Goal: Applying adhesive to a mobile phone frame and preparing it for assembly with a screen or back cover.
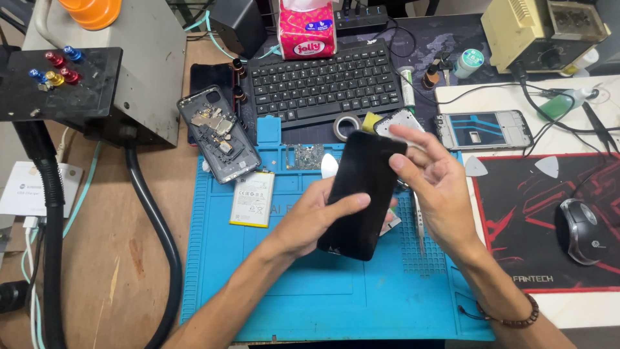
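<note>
While the left hand [316,216] is clamping the black phone screen [363,194] from below, thumb lying across its glass, the right hand [434,184] is hovering at the upper edge with fingers loosely spread, gripping nothing. The panel is being held tilted above the blue work mat [310,297], apparently for inspection; fitting it would call for a steady two-handed alignment. Both forearms are reaching in from below, the opened phone body [219,132] and loose battery [252,198] lying nearby.
</note>
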